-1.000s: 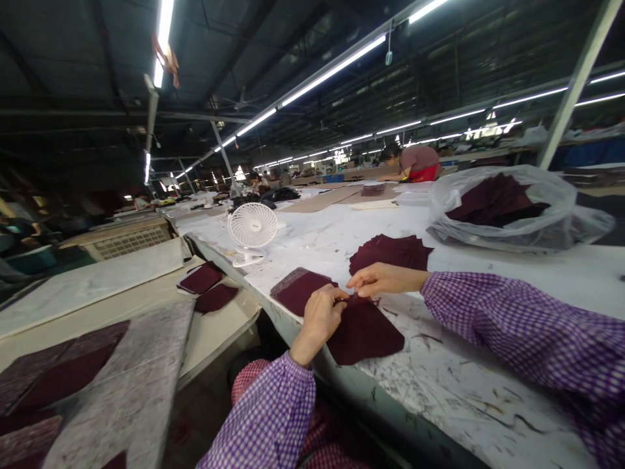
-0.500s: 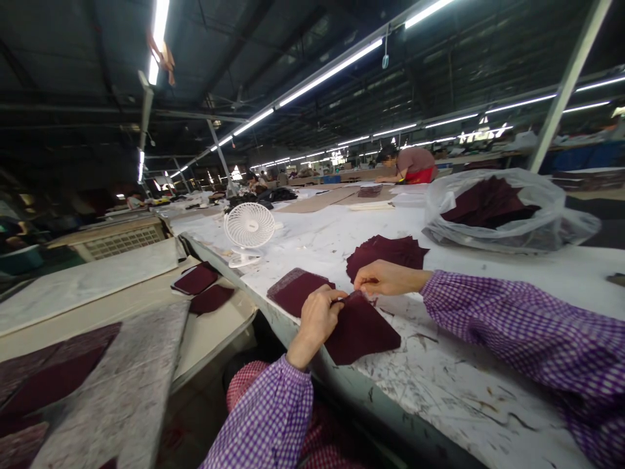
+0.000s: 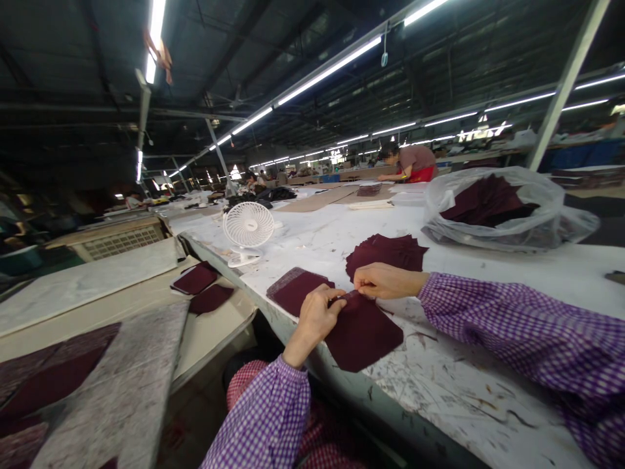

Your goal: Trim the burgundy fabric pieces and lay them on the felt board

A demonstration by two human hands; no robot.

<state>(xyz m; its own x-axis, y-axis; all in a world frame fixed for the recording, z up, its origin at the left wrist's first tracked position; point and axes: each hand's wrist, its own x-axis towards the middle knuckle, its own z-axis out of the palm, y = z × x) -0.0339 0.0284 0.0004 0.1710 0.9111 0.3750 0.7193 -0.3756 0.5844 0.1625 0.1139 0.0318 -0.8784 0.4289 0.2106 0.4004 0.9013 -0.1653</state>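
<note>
A dark maroon fabric piece lies at the near edge of the white worktable. My left hand pinches its upper left corner with curled fingers. My right hand pinches the same top edge a little to the right. A stack of maroon pieces sits just left of my hands. A fanned pile of the same pieces lies behind my right hand.
A small white desk fan stands further back on the table. A clear plastic bag of maroon pieces rests at the right. More maroon pieces lie on a lower bench at left. A person works at a far table.
My hands stay pinched on the fabric's top edge. The piece has shifted slightly and now lies flatter, hanging a bit further over the near table edge.
</note>
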